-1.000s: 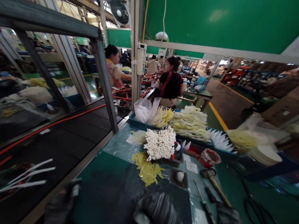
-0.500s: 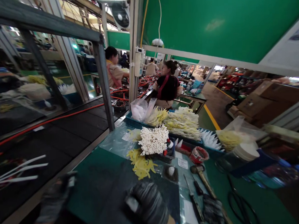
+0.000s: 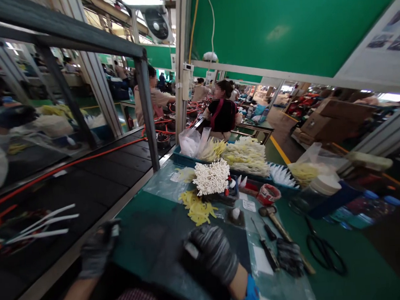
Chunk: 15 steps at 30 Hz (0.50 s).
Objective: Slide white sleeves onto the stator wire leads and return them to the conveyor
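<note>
My left hand (image 3: 97, 249), in a grey glove, rests at the left edge of the green work mat (image 3: 147, 234). Its fingers are curled, and I cannot see into the grip. Over the front middle of the mat is my right hand (image 3: 213, 251), in a striped grey glove with a pale thumb tip. It is closed; anything inside is hidden. Just beyond it lie loose yellow strips (image 3: 199, 207) and a thick bundle of thin white sticks (image 3: 212, 177). A small white cone (image 3: 236, 213) stands on a dark block nearby.
To the right lie a hammer (image 3: 269, 212), a screwdriver (image 3: 269, 255), a dark glove (image 3: 289, 255) and black scissors (image 3: 325, 254). Blue trays behind hold pale strips (image 3: 246, 156) and white cones (image 3: 282, 176). A metal frame and dark conveyor (image 3: 101, 172) run along the left. Co-workers sit farther back.
The view has shifted, so the near table and both my hands appear higher and further right. Both hands look sharper now. Nothing on the table has visibly been moved.
</note>
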### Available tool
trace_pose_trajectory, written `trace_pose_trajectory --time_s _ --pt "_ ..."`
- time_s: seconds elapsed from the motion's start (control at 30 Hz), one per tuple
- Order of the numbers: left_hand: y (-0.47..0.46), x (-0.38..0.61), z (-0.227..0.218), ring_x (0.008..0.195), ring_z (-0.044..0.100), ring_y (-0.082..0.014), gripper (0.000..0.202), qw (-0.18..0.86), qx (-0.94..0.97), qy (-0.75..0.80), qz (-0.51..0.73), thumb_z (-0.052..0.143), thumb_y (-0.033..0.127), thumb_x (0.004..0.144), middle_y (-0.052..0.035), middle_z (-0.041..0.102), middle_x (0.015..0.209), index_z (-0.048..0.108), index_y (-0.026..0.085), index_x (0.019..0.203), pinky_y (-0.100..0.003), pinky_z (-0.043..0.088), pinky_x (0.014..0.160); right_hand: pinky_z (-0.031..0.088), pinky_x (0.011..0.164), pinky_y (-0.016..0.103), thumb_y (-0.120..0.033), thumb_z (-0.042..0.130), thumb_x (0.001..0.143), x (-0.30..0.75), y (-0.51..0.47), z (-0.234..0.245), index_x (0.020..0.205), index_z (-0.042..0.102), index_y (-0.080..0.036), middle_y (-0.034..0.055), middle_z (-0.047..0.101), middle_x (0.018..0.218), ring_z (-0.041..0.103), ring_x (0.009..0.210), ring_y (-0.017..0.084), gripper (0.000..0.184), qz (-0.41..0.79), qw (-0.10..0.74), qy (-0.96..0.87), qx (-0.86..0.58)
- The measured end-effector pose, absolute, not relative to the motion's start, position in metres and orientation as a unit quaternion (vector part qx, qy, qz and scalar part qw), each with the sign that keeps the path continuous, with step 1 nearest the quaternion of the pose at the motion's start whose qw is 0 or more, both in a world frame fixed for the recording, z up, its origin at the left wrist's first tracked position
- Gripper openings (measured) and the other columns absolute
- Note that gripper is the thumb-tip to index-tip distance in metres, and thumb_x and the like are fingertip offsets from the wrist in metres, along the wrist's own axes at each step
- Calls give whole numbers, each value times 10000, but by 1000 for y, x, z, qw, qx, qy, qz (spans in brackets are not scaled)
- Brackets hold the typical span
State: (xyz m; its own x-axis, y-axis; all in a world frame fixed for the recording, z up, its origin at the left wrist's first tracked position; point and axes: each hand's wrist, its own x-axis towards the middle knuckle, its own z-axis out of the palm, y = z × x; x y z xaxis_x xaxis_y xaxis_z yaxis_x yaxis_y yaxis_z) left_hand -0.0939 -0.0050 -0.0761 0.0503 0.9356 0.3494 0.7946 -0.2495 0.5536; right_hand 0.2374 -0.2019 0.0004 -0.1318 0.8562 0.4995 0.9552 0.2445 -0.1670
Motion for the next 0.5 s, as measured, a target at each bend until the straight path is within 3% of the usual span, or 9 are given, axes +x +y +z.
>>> trace_pose_trajectory --time_s 0.2,0.33,0.5 --pt "-1 -93 -77 904 799 -297 442 130 728 590 324 469 413 962 -124 866 1053 808 193 1143 -374 572 833 368 659 323 -429 565 1136 245 -196 -4 855 761 -246 19 767 741 645 649 168 388 -135 267 -743 -599" --pt "-2 -91 -74 908 799 -283 466 125 737 602 281 444 370 1013 -128 862 1064 820 176 1206 -358 578 841 386 668 312 -385 579 1135 252 -192 -6 859 775 -238 28 765 727 651 651 167 369 -153 294 -733 -594" --pt "-4 -85 -66 1048 817 -274 445 114 748 613 229 443 304 1057 -127 856 1191 816 179 1265 -338 594 929 411 663 307 -379 559 1147 255 -189 -6 810 758 -239 34 749 691 658 633 174 416 -178 322 -722 -585"
